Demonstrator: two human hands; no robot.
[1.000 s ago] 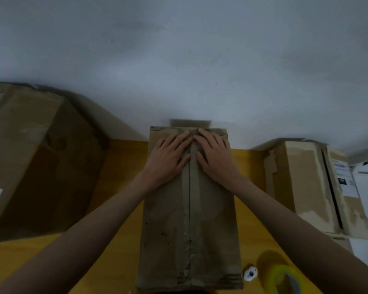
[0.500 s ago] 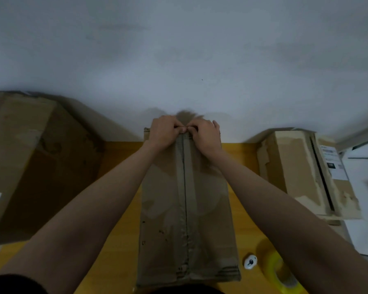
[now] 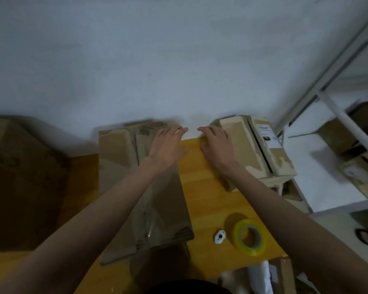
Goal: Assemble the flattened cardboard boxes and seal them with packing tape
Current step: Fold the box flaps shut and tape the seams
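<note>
Both hands, left hand [image 3: 168, 145] and right hand [image 3: 216, 145], let go of the taped box [image 3: 157, 187] and now reach rightward, fingers straight.

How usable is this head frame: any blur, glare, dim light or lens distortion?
Head view: dim, bluish light; motion blur smears the far end of the cardboard box and both the left hand and right hand; a small glint on the box's tape; wide-angle bending tilts the shelf frame; the tape roll casts a soft shadow.

Dim, bluish light, motion blur on the hands [image 3: 191, 145], wide-angle bending at the edges.
</note>
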